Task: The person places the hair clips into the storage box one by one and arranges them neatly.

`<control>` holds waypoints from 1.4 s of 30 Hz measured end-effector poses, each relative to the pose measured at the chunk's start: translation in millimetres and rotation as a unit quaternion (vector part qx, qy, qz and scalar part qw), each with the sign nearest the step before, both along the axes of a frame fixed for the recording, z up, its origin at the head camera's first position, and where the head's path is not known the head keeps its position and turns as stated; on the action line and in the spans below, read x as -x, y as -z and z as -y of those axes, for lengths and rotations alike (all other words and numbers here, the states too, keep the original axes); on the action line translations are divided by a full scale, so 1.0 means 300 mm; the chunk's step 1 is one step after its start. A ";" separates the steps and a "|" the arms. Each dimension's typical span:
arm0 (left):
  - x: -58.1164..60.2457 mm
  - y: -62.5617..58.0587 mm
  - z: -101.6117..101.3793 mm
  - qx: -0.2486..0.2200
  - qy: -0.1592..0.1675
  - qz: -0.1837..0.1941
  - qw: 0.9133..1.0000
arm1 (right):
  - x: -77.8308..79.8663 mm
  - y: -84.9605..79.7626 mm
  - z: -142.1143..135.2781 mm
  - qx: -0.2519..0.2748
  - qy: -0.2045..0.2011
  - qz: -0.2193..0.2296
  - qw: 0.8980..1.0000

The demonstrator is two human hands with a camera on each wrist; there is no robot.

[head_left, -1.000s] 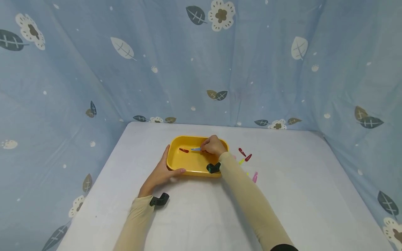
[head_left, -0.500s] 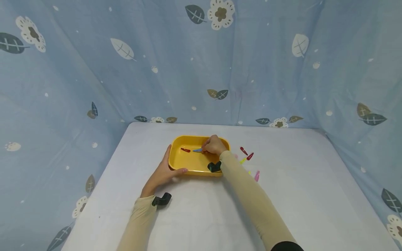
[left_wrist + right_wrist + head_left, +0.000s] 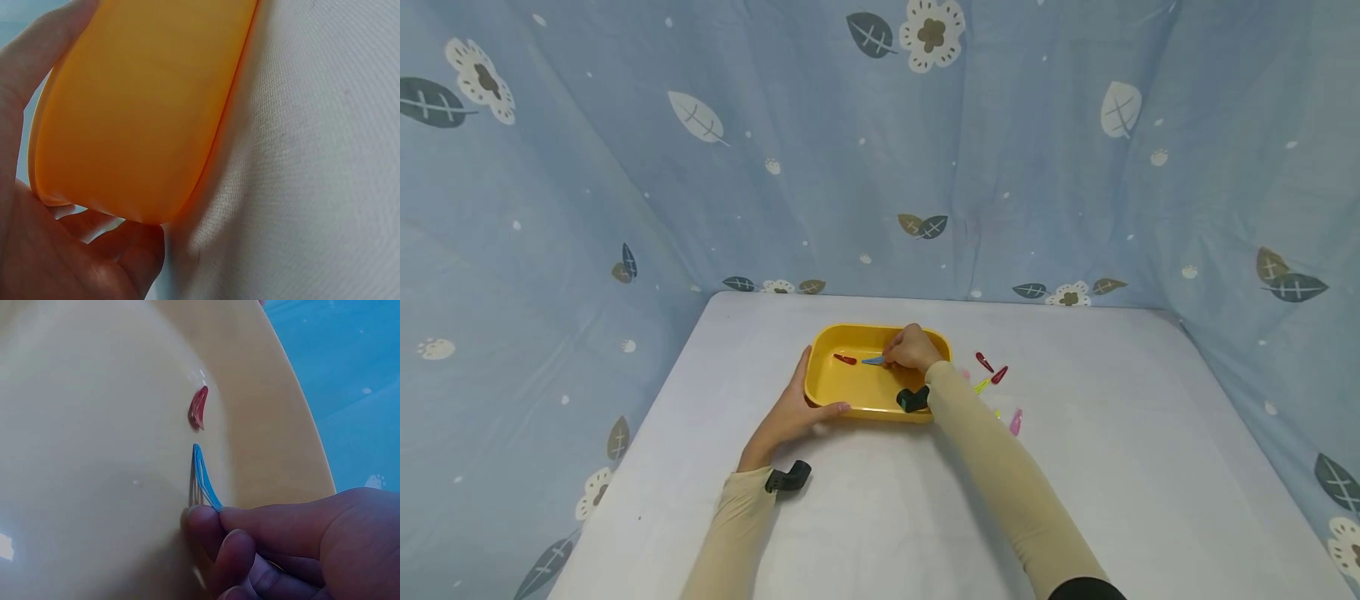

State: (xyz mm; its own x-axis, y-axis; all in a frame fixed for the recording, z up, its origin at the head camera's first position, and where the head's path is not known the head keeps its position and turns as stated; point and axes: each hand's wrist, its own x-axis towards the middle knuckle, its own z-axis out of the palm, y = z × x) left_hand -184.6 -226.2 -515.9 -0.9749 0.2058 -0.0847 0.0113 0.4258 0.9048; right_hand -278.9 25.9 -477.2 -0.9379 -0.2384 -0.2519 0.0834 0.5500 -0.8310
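Note:
A yellow tray point(image 3: 850, 393) sits on the white table. My left hand point(image 3: 792, 410) grips its near left corner, with the thumb along the front wall and the fingers round the left side; the left wrist view shows this hand point(image 3: 75, 262) against the tray's outer wall point(image 3: 137, 119). Inside the tray, my right hand point(image 3: 912, 347) pinches one end of a blue snap hair clip point(image 3: 205, 478) between thumb and fingertips. The clip stands on edge, its narrow tip pointing towards a red hair clip point(image 3: 199, 409) that lies on the tray floor.
Right of the tray, several loose hair clips lie on the table: red ones point(image 3: 999, 375), a yellow one point(image 3: 982, 386) and a pink one point(image 3: 1016, 422). My right forearm partly covers this group. A blue patterned curtain point(image 3: 820, 192) hangs behind the table.
The blue hair clip has tilted in my right hand from showing its flat face to showing its edge. My left hand keeps its grip on the tray. The whole head view has shifted slightly.

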 end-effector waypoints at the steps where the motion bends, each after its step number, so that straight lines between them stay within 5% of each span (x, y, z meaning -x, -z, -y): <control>1: 0.000 0.001 0.000 0.001 0.000 -0.001 1.000 | 0.000 0.000 0.000 0.000 0.000 0.001 1.000; 42: -0.001 -0.001 -0.002 -0.009 0.001 -0.001 1.000 | -0.020 -0.032 0.020 -0.038 -0.013 -0.005 0.999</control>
